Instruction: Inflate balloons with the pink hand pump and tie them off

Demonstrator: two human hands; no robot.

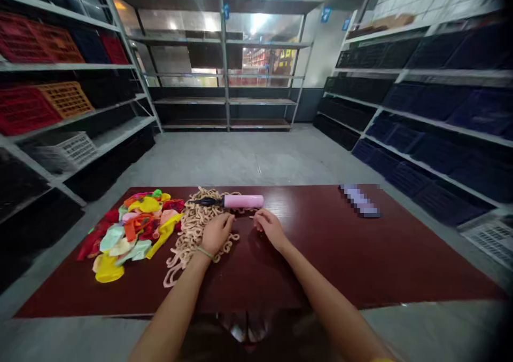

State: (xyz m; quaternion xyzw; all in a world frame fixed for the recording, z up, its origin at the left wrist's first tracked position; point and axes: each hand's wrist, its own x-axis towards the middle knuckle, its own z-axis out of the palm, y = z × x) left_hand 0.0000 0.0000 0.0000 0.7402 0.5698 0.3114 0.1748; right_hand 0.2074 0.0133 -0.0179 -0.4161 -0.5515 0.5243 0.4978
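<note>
Dark-red glossy table [340, 255] carries all things. Nearest, the left hand [216, 234] lies on a tangled beige cord [192, 228], fingers curled, grip cannot be told. The right hand [270, 228] is just beside, fingers narrow, seeming empty. Farther, a pink cylinder with black nozzle [243, 201] touches the cord, near a pile of colourful deflated balloons [134, 234]. Pulling the cord could make this smooth cylinder roll away.
</note>
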